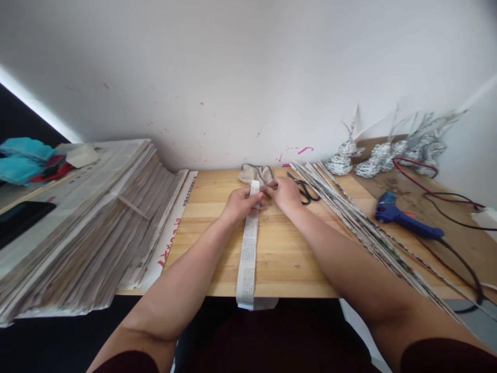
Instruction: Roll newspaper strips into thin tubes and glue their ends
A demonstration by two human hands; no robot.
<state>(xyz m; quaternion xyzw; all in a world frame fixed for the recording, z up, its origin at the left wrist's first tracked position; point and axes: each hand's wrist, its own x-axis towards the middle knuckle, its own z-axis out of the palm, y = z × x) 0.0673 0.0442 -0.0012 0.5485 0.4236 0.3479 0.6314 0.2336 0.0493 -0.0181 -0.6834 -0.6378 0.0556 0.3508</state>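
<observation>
A long strip of newspaper [249, 243] runs from the middle of the wooden board [209, 238] down over its front edge. My left hand [243, 202] pinches the strip close to its far end, thumb on top. Just to the right, my right hand [282, 191] has its fingertips pressed together by the strip's upper corner; what lies between them is too small to make out. Behind both hands sits a crumpled beige cloth [256, 173]. A pair of black scissors [306, 190] rests just beyond my right hand.
A tall newspaper stack [116, 217] stands at the left, with a dark phone [25, 220] and turquoise cloth [27, 158] on it. Rolled paper sticks [349, 223] lie along the right. Farther right are a blue glue gun [406, 217], its cable, and several woven paper pieces [341, 159].
</observation>
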